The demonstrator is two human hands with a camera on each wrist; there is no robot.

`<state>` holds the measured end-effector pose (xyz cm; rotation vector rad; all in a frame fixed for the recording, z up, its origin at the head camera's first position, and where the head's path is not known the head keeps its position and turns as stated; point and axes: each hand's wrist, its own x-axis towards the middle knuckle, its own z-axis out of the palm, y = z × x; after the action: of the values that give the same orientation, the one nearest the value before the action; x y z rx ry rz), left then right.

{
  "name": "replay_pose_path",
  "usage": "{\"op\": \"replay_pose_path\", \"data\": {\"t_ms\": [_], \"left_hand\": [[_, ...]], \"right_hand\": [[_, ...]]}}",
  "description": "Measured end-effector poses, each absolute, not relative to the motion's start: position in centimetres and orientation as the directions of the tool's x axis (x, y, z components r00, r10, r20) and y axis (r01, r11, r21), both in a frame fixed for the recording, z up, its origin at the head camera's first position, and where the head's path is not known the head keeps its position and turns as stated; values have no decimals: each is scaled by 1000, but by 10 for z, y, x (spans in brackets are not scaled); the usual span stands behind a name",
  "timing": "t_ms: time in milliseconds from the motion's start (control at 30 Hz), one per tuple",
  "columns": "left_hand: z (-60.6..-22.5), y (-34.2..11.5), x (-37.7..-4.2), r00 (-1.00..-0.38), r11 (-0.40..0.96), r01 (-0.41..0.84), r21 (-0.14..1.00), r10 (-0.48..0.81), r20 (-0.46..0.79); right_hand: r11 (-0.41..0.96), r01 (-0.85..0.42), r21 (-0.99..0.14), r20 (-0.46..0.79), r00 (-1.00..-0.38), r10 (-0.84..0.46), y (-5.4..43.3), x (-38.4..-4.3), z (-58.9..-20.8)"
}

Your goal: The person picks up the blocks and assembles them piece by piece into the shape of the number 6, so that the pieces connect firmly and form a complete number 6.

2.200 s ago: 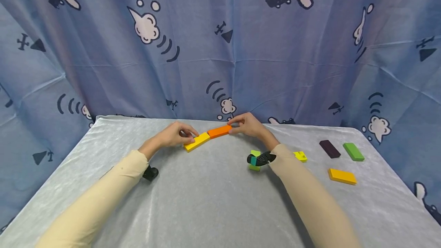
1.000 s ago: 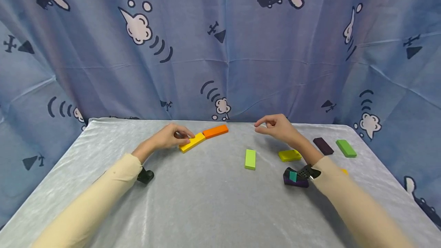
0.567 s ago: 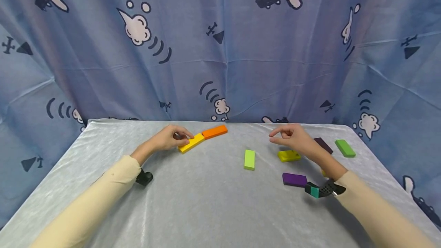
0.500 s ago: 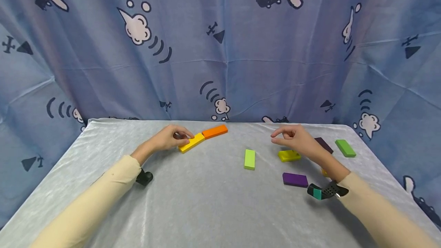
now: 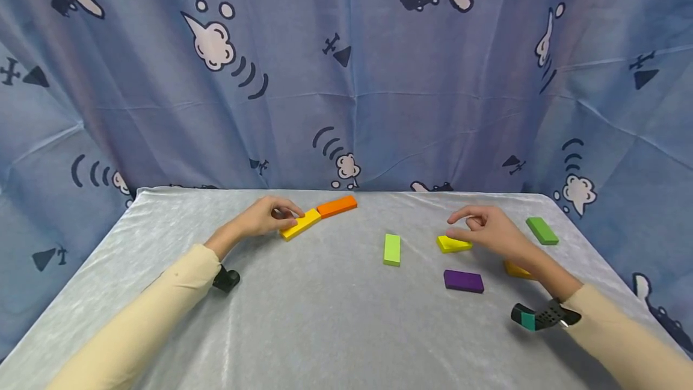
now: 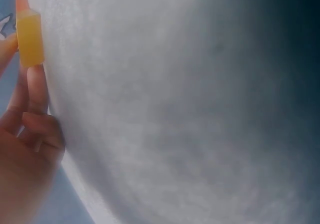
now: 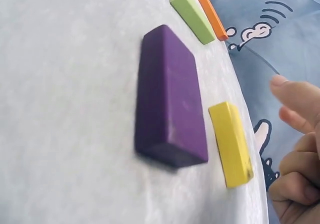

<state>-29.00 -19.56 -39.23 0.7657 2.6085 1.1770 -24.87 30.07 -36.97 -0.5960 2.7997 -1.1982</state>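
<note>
My left hand [image 5: 267,216] pinches a yellow block [image 5: 301,225] at the back of the table, left of centre. In the left wrist view the yellow block [image 6: 30,38] sits between thumb and fingers. End to end with it, at a slight angle, lies an orange block [image 5: 337,206]. My right hand [image 5: 489,230] hovers over the right side, holding nothing, thumb and index finger apart. Beneath its fingertips is a lemon-yellow block [image 5: 453,245]. Nearer me lies a purple block [image 5: 464,281], large in the right wrist view.
A lime-green block [image 5: 392,250] lies right of centre. A green block [image 5: 542,231] is at the far right, and an amber block [image 5: 518,270] is partly covered by my right wrist. Behind the white-clothed table [image 5: 303,330] hangs a blue curtain [image 5: 303,65].
My right hand has let go of the orange block and moved right, past the lime-green block, toward the loose blocks. It now covers the dark brown block. My left hand stays on the yellow block.
</note>
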Motion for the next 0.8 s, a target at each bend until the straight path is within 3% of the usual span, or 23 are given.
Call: {"op": "replay_pose_path", "data": {"t_ms": [800], "left_hand": [[-393, -196, -291, -853, 556, 365, 747, 521, 30]], "right_hand": [[655, -346, -671, 83, -914, -398, 329, -249, -393]]}}
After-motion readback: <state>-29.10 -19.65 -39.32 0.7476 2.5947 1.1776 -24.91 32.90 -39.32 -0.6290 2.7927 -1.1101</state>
